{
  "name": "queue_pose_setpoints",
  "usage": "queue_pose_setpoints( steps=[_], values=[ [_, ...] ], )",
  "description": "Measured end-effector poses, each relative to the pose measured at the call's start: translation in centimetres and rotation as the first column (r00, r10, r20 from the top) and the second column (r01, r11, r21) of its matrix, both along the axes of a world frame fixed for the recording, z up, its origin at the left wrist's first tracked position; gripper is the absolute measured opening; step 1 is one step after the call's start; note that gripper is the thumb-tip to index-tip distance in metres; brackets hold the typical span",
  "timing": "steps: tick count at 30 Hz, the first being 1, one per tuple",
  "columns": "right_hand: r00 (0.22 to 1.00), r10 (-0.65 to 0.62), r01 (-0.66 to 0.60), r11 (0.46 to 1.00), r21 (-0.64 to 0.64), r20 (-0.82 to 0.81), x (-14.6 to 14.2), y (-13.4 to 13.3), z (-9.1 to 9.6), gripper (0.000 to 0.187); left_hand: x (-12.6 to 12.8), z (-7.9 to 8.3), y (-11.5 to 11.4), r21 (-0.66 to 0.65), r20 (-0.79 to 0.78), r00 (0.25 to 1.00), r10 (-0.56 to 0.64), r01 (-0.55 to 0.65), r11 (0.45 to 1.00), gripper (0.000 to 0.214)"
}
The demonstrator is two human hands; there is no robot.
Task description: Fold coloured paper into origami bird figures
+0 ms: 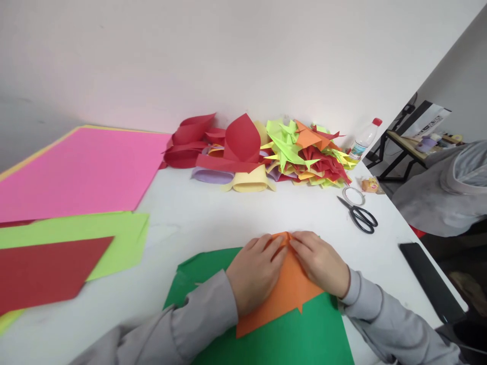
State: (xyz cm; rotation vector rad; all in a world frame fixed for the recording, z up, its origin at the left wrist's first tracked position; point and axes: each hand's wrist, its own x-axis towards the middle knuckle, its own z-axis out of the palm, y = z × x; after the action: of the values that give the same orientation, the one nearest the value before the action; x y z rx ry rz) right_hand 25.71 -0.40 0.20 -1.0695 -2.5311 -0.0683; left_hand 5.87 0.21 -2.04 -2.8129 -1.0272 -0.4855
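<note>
A folded sheet of orange paper [291, 284] lies on a large green sheet [304, 337] in front of me. My left hand [256, 274] rests over its left side, with the fingers bent and closed on the far edge. From the other side my right hand [323, 261] grips that same edge, its fingertips almost meeting the left ones. A crease runs down the middle of the orange paper, and a small pointed tip sticks out at its near edge. The fingertips partly hide the far fold.
Pink sheets [95, 170], lime sheets [129, 238] and a red sheet [49, 268] lie left. Rolled red paper shapes [243, 139] and a pile of folded paper stars [300, 147] stand by the wall. Scissors [357, 213], a tape roll [353, 195] and a bottle [365, 139] are right.
</note>
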Motion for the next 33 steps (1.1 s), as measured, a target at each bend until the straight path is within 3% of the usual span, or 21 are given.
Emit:
queue_pose_setpoints(
  steps=[3, 6, 8, 10, 13, 16, 17, 19, 22, 24, 28, 33],
  values=[
    [0.997, 0.073, -0.073, 0.997, -0.020, -0.039, 0.7, 0.0, -0.5, 0.041, -0.1, -0.2, 0.4, 0.020, 0.030, 1.000, 0.007, -0.008, 1.000, 0.036],
    [0.981, -0.091, 0.064, 0.985, -0.162, -0.169, 1.4, 0.5, -0.7, 0.042, -0.3, -0.3, 0.6, 0.045, 0.034, 0.999, 0.004, -0.005, 0.999, 0.033],
    [0.930, -0.284, 0.203, 0.926, -0.318, -0.233, 1.7, 0.9, -0.7, 0.042, -0.3, -0.3, 0.6, 0.053, 0.039, 0.999, 0.002, -0.004, 0.999, 0.033],
    [0.870, -0.409, 0.243, 0.841, -0.484, -0.275, 1.8, 1.3, -0.6, 0.039, -0.3, -0.2, 0.5, 0.046, 0.032, 0.999, 0.000, -0.001, 0.999, 0.033],
    [0.829, -0.477, 0.208, 0.747, -0.631, -0.291, 2.0, 1.9, -0.4, 0.024, -0.4, 0.0, 0.3, 0.029, -0.011, 1.000, -0.014, 0.014, 0.999, 0.034],
    [0.827, -0.510, 0.245, 0.703, -0.668, -0.234, 2.0, 2.1, -0.2, 0.008, -0.4, 0.1, 0.2, 0.035, -0.042, 0.999, -0.019, 0.020, 0.999, 0.034],
    [0.832, -0.504, 0.250, 0.711, -0.657, -0.229, 2.0, 2.0, -0.1, 0.009, -0.5, 0.1, 0.1, 0.040, -0.047, 0.999, -0.018, 0.020, 0.999, 0.034],
    [0.867, -0.432, 0.221, 0.782, -0.583, -0.251, 1.8, 1.6, 0.1, 0.017, -0.5, -0.1, 0.1, 0.050, -0.056, 0.998, -0.018, 0.021, 0.999, 0.035],
    [0.958, -0.190, 0.114, 0.939, -0.324, -0.215, 1.4, 0.6, 0.3, 0.037, -0.4, -0.5, 0.2, 0.083, -0.051, 0.998, -0.028, 0.032, 0.996, 0.035],
    [0.994, -0.045, 0.031, 0.989, -0.144, -0.095, 1.0, 0.0, 0.2, 0.040, -0.2, -0.7, 0.3, 0.118, -0.023, 0.999, -0.029, 0.031, 0.993, 0.035],
    [0.989, 0.045, -0.052, 0.997, 0.051, 0.139, 0.8, -0.9, -0.2, 0.032, 0.0, -0.7, 0.3, 0.133, 0.023, 1.000, 0.017, -0.020, 0.991, 0.038],
    [0.960, 0.078, -0.106, 0.990, 0.089, 0.267, 1.0, -1.2, -0.5, 0.030, -0.1, -0.1, 0.2, 0.117, 0.034, 0.999, 0.011, -0.015, 0.993, 0.039]
  ],
)
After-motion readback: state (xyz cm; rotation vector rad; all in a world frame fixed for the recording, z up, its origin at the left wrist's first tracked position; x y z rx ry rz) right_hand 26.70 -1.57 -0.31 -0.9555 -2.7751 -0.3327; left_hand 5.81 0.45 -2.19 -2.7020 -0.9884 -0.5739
